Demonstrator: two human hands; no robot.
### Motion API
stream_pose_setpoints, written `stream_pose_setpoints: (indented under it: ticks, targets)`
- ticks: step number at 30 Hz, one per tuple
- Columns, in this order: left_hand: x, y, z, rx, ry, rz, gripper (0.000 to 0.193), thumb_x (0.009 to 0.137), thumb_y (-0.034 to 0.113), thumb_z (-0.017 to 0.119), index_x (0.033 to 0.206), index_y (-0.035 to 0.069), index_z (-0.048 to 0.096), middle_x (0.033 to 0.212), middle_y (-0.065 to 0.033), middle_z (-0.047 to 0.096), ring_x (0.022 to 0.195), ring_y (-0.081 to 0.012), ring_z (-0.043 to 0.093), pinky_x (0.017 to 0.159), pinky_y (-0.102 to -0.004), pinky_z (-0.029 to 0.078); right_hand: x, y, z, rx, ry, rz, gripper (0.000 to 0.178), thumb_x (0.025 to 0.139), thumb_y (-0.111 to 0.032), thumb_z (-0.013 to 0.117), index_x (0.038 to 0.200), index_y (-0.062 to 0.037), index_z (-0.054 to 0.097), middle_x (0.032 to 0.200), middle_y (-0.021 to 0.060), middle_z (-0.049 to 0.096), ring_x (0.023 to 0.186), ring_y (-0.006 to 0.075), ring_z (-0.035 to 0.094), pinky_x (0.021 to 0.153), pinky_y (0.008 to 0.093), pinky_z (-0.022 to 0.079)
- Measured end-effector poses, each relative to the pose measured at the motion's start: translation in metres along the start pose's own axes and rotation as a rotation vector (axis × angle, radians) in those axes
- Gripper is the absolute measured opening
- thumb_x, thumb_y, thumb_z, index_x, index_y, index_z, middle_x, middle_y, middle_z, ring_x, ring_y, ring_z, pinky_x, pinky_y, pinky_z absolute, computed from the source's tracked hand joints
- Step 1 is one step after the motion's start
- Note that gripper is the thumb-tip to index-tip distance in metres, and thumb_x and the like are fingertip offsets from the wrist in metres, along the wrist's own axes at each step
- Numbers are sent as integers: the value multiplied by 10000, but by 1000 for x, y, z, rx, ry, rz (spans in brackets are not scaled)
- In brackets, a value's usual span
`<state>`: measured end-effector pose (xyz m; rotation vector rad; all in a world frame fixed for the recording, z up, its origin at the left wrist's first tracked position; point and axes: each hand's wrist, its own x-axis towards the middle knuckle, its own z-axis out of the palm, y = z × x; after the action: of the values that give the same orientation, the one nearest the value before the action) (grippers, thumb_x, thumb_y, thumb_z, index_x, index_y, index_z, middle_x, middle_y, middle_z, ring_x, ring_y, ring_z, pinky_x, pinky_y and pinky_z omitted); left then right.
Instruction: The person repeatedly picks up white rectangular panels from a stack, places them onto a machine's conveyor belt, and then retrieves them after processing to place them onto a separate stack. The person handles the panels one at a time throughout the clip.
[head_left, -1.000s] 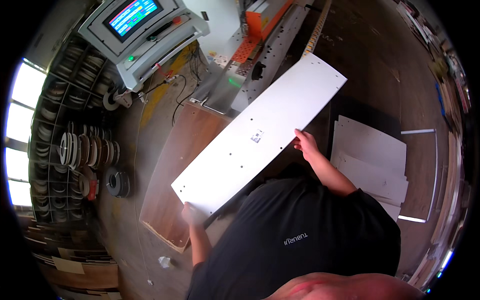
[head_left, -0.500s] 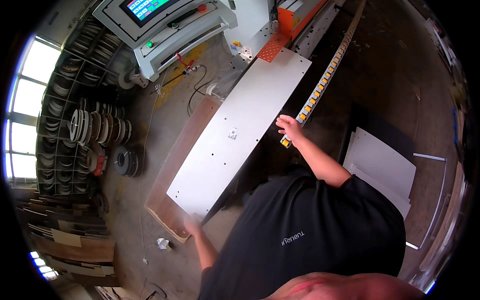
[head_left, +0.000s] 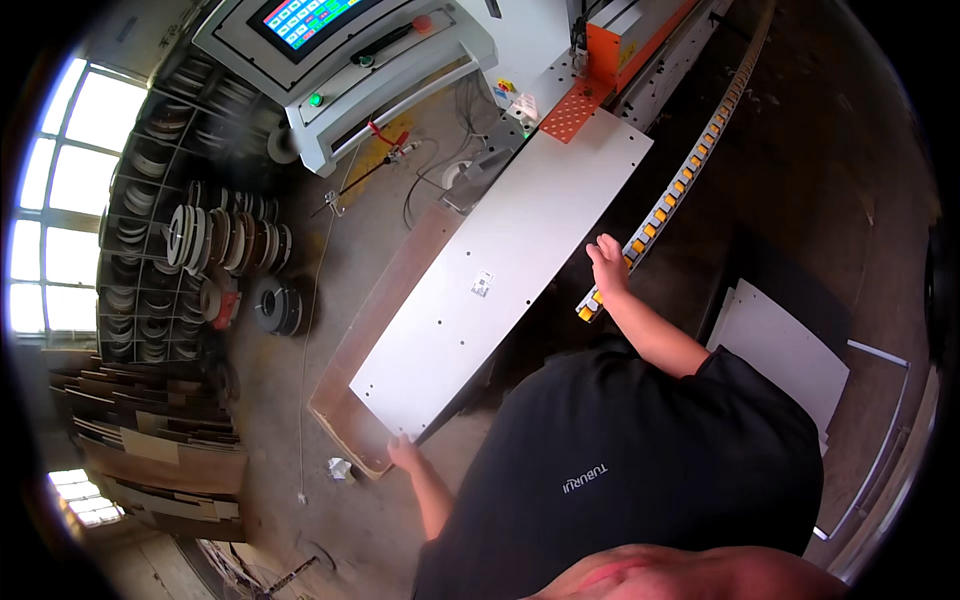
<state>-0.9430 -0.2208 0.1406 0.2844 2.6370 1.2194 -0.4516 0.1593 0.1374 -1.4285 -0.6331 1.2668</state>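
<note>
A long white panel (head_left: 500, 265) with small drilled holes and a paper label lies slantwise in front of me. Its far end reaches an orange perforated plate (head_left: 577, 112) on a machine. My left hand (head_left: 405, 454) is at the panel's near end, fingers closed at the edge near the corner; the thumb's grip is partly hidden. To the right, my right hand (head_left: 608, 268) hovers over or rests on the near part of a rail with yellow rollers (head_left: 663, 217). Its fingers are stretched out and hold nothing, a little apart from the panel's long edge.
Under the panel is a brown board (head_left: 345, 405). A control console (head_left: 385, 75) with a lit screen stands at the far left. Rolls of edge banding (head_left: 225, 240) fill a rack on the left. More white panels (head_left: 780, 350) lie at right; stacked boards (head_left: 165, 450) stand lower left.
The whole view has shifted, so the scene sits further right. My left hand, blurred before, is now sharp at the panel's end edge. My right hand stays by the roller rail.
</note>
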Motion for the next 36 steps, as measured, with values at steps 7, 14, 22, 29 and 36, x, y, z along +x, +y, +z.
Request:
stream_pose_setpoints:
  ticks: [7, 14, 22, 29, 36]
  targets:
    - [-8, 19, 15, 12, 33, -48, 388, 889, 99, 668, 1233, -81, 645, 1167, -146, 704, 1045, -231, 660, 915, -354, 513, -8, -17, 17, 28, -234, 85, 777, 983, -330, 658, 1560, 49, 302, 1640, 237, 300, 1550, 290, 254, 1244, 378, 220]
    - [-4, 24, 20, -163, -100, -234, 307, 909, 155, 688, 1185, 21, 683, 1079, -67, 687, 917, -157, 633, 640, -292, 495, 13, -43, 5, 53, -198, 52, 797, 985, -427, 617, 1550, 57, 331, 1565, 205, 389, 1477, 279, 332, 1223, 376, 224]
    - [-70, 88, 66, -173, -283, -175, 412, 887, 164, 755, 1261, 16, 664, 1119, -60, 688, 928, -146, 652, 611, -284, 501, 84, -61, -28, 70, -157, 16, 804, 979, -455, 614, 1570, 16, 337, 1624, 212, 332, 1515, 289, 292, 1238, 376, 204]
    - [-83, 103, 85, 353, -453, 612, 637, 749, 153, 847, 1343, 58, 636, 1092, -97, 605, 944, -238, 618, 850, -360, 539, 129, -84, -62, 58, -175, 7, 686, 1040, -450, 526, 1581, -73, 338, 1653, 123, 334, 1554, 264, 270, 1232, 463, 242]
    - [-82, 148, 113, 550, -632, 797, 609, 758, 224, 822, 1342, 187, 653, 998, -51, 611, 829, -262, 676, 712, -411, 564, 55, -86, -83, 118, -99, -97, 392, 1025, -314, 628, 1321, -58, 613, 1117, 96, 744, 922, 148, 714, 776, 259, 552]
